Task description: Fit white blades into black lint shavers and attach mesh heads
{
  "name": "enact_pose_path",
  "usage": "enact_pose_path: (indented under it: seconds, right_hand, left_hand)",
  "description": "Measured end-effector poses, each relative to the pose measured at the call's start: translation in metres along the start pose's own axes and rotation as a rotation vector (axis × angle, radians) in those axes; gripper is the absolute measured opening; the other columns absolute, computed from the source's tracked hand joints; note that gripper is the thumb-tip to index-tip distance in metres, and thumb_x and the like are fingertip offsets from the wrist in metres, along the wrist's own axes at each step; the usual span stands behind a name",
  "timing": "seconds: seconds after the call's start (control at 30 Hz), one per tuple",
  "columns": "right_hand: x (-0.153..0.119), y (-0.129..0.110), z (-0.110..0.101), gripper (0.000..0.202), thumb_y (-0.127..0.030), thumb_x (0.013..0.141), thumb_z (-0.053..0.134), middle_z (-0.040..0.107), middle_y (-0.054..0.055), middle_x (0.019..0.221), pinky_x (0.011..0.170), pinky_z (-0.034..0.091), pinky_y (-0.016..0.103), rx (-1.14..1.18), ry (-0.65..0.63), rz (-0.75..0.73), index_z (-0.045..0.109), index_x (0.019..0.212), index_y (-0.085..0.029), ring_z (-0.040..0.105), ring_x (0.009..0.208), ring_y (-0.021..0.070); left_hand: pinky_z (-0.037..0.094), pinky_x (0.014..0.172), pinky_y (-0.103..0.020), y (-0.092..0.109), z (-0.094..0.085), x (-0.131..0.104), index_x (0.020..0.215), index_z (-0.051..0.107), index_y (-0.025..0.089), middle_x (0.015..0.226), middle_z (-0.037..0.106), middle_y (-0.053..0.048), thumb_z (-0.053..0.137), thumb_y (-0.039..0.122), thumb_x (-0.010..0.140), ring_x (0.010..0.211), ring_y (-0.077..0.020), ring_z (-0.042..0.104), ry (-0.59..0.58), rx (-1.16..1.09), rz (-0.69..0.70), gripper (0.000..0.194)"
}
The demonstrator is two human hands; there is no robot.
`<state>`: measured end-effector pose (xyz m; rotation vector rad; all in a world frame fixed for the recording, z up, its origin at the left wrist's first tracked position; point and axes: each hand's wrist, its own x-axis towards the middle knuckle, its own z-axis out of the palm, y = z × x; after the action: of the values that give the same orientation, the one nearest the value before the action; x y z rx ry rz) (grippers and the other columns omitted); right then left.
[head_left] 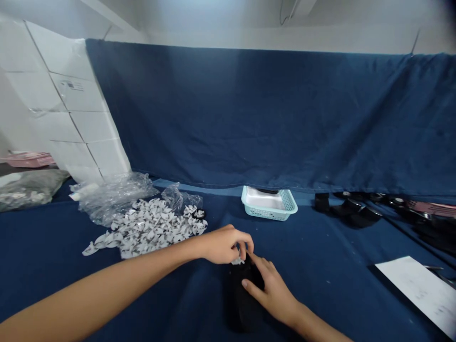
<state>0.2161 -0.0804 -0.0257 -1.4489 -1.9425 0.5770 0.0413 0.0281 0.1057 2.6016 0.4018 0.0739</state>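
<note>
A long black object (244, 304), its kind hard to tell against the dark cloth, lies in front of me. My left hand (228, 244) is closed at its far end, fingers bent down around a small white piece (238, 261). Whether that piece touches the black object I cannot make out. My right hand (272, 287) grips the black object from the right, with the thumb on top and the fingers along its far side. Left of my hands spreads a heap of small white-grey plastic pieces (153, 228) like the one in my left fingers.
Clear plastic bags (110, 194) lie behind the heap. A light blue basket (269, 211) stands at the back. Black straps with metal parts (352, 211) and a white sheet (418, 289) are on the right. A dark blue curtain (249, 114) hangs behind; white boxes (78, 99) are stacked left.
</note>
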Motion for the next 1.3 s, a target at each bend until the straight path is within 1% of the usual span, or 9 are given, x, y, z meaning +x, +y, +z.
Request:
enact_pose_path:
  seconds: [0.07, 0.2, 0.37, 0.43, 0.57, 0.7, 0.9, 1.07, 1.3]
  right_hand:
    - [0.000, 0.000, 0.000, 0.057, -0.036, 0.090, 0.055, 0.055, 0.010, 0.134, 0.101, 0.039, 0.045, 0.001, 0.002, 0.007, 0.038, 0.142, -0.020, 0.052, 0.116, 0.0269]
    - [0.001, 0.000, 0.000, 0.058, -0.036, 0.089, 0.056, 0.056, 0.010, 0.133, 0.101, 0.040, 0.045, -0.006, 0.011, 0.005, 0.038, 0.142, -0.020, 0.053, 0.116, 0.0272]
    - [0.002, -0.001, -0.002, 0.060, -0.036, 0.089, 0.056, 0.056, 0.010, 0.134, 0.101, 0.039, 0.046, -0.001, 0.008, -0.009, 0.036, 0.144, -0.022, 0.053, 0.117, 0.0276]
    - [0.002, -0.002, -0.004, 0.061, -0.036, 0.089, 0.056, 0.055, 0.010, 0.134, 0.103, 0.038, 0.047, 0.000, 0.007, -0.004, 0.035, 0.145, -0.023, 0.053, 0.118, 0.0279]
    - [0.002, -0.002, -0.005, 0.061, -0.036, 0.089, 0.055, 0.055, 0.010, 0.135, 0.103, 0.037, 0.047, 0.003, -0.004, -0.009, 0.034, 0.145, -0.024, 0.052, 0.119, 0.0277]
    - [0.002, -0.001, -0.004, 0.061, -0.036, 0.090, 0.055, 0.055, 0.009, 0.134, 0.102, 0.037, 0.047, -0.005, -0.010, -0.002, 0.033, 0.145, -0.022, 0.052, 0.118, 0.0276]
    - [0.002, -0.003, -0.004, 0.060, -0.035, 0.090, 0.055, 0.057, 0.009, 0.131, 0.099, 0.039, 0.045, -0.013, -0.005, -0.017, 0.033, 0.144, -0.022, 0.053, 0.114, 0.0267]
    - [0.003, -0.003, -0.004, 0.057, -0.035, 0.090, 0.055, 0.059, 0.011, 0.127, 0.101, 0.038, 0.048, -0.019, 0.002, 0.006, 0.037, 0.142, -0.019, 0.054, 0.114, 0.0278]
    - [0.004, -0.003, -0.005, 0.060, -0.037, 0.089, 0.056, 0.060, 0.013, 0.125, 0.099, 0.039, 0.048, -0.019, 0.000, 0.028, 0.038, 0.143, -0.018, 0.055, 0.111, 0.0288]
  left_hand:
    - [0.044, 0.059, -0.016, 0.001, -0.001, 0.000, 0.098, 0.065, 0.020, 0.088, 0.074, 0.002, 0.047, -0.004, 0.070, 0.070, -0.0096, 0.065, 0.020, -0.055, -0.009, 0.041]
    - [0.045, 0.065, -0.020, -0.001, 0.000, 0.000, 0.097, 0.068, 0.019, 0.095, 0.071, -0.001, 0.056, 0.005, 0.072, 0.069, -0.0111, 0.061, 0.056, -0.004, -0.008, 0.032]
    - [0.045, 0.077, -0.021, -0.008, 0.000, 0.000, 0.098, 0.070, 0.019, 0.098, 0.069, -0.003, 0.051, 0.003, 0.076, 0.083, -0.0135, 0.063, 0.093, 0.050, -0.033, 0.033]
    - [0.045, 0.075, -0.022, -0.011, -0.001, 0.001, 0.099, 0.070, 0.019, 0.098, 0.069, -0.004, 0.052, 0.006, 0.078, 0.082, -0.0146, 0.063, 0.100, 0.076, -0.056, 0.030]
    - [0.045, 0.072, -0.023, -0.015, -0.002, 0.004, 0.089, 0.073, 0.023, 0.084, 0.071, 0.000, 0.060, 0.011, 0.076, 0.075, -0.0152, 0.064, 0.033, 0.100, -0.072, 0.022]
    - [0.046, 0.072, -0.021, -0.016, -0.003, 0.010, 0.084, 0.075, 0.023, 0.080, 0.074, 0.000, 0.063, 0.011, 0.075, 0.075, -0.0151, 0.067, -0.024, 0.091, -0.093, 0.019]
    - [0.045, 0.064, -0.018, -0.012, -0.003, 0.017, 0.080, 0.075, 0.021, 0.072, 0.074, 0.002, 0.066, 0.008, 0.074, 0.068, -0.0130, 0.067, -0.087, 0.071, -0.123, 0.016]
    - [0.044, 0.061, -0.018, -0.011, 0.004, 0.022, 0.075, 0.075, 0.020, 0.068, 0.073, 0.000, 0.064, 0.005, 0.072, 0.066, -0.0138, 0.066, -0.095, 0.083, -0.143, 0.019]
    - [0.044, 0.061, -0.020, -0.011, 0.010, 0.022, 0.076, 0.075, 0.019, 0.070, 0.074, -0.001, 0.062, 0.006, 0.071, 0.067, -0.0148, 0.067, -0.053, 0.048, -0.215, 0.019]
